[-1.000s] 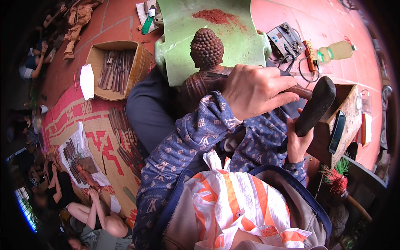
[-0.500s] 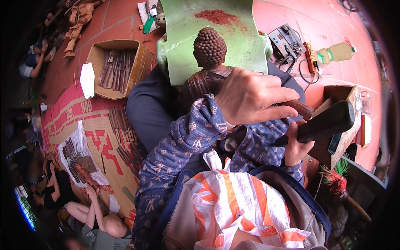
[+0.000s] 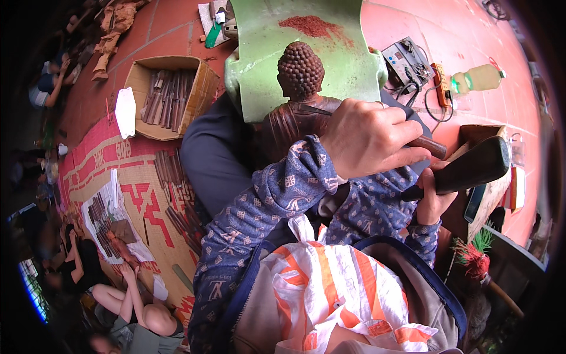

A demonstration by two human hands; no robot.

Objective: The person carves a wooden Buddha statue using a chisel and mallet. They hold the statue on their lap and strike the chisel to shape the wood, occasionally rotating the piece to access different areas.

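A dark wooden statue (image 3: 300, 69) with a knobbly head stands in my lap, against a green plastic chair (image 3: 265, 65). My left hand (image 3: 368, 138) reaches across at the statue's shoulder and is closed around a chisel whose wooden handle (image 3: 432, 146) sticks out to the right. The chisel's blade lies against the statue's shoulder. Just below and to the right, my right hand (image 3: 433, 197) grips a dark wooden mallet (image 3: 471, 168), held almost level with its head near the chisel handle. Both forearms wear blue patterned sleeves.
Red wood dust (image 3: 315, 26) lies on the chair. A cardboard box (image 3: 135, 76) holds several chisels; more lie on the woven mat (image 3: 88, 159). A power unit (image 3: 407, 59) and bottle (image 3: 480, 76) stand at right. Another person (image 3: 118, 295) sits at lower left. An orange-and-white plastic bag (image 3: 336, 295) covers my chest.
The mallet in my right hand has tipped from upright to nearly level and dropped a little to the right. My left hand has stayed on the chisel at the statue.
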